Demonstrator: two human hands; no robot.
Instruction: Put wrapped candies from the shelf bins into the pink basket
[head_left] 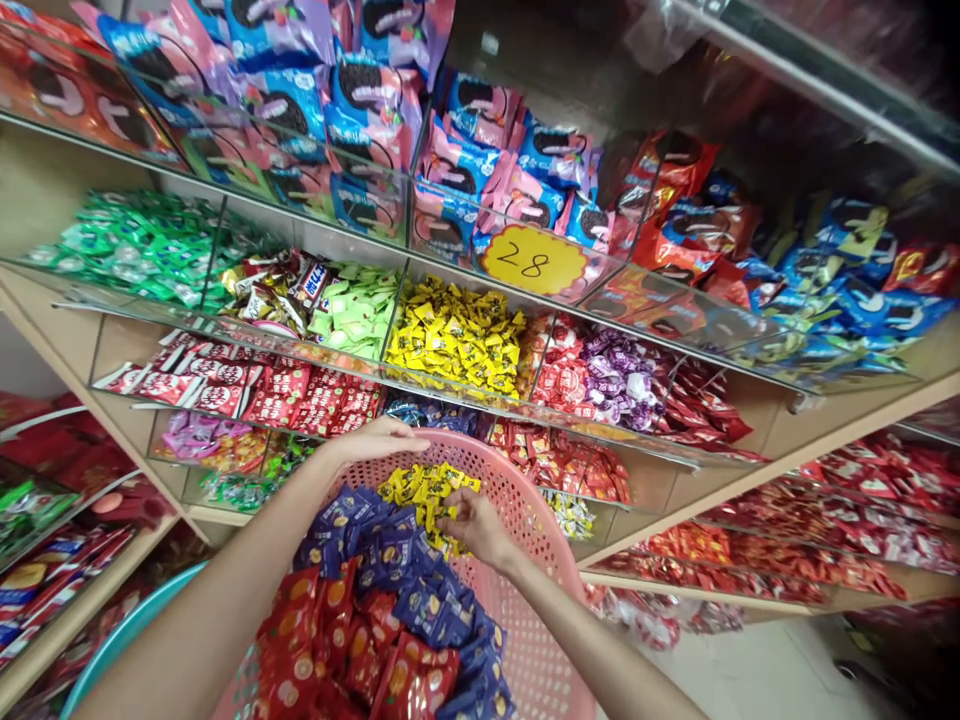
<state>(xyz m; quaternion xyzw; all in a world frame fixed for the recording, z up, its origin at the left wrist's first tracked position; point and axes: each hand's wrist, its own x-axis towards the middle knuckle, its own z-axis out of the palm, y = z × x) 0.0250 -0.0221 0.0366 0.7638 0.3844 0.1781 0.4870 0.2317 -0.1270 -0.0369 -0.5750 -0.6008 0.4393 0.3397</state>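
Observation:
A pink perforated basket (529, 640) sits in front of me, filled with red packets (337, 650), dark blue packets (397, 570) and yellow wrapped candies (424, 488). My left hand (379, 440) grips the basket's far rim, fingers curled over it. Inside the basket, my right hand (471, 527) has its fingers closed on some of the yellow candies. Straight ahead on the shelf, a clear-fronted bin (457, 340) holds the same kind of yellow candies.
Wooden shelves with clear dividers hold bins of green, red, purple and pale green sweets. Cookie packs fill the top shelf behind a yellow "28" price tag (534, 260). A teal basket rim (127, 630) shows at lower left. Bare floor lies at lower right.

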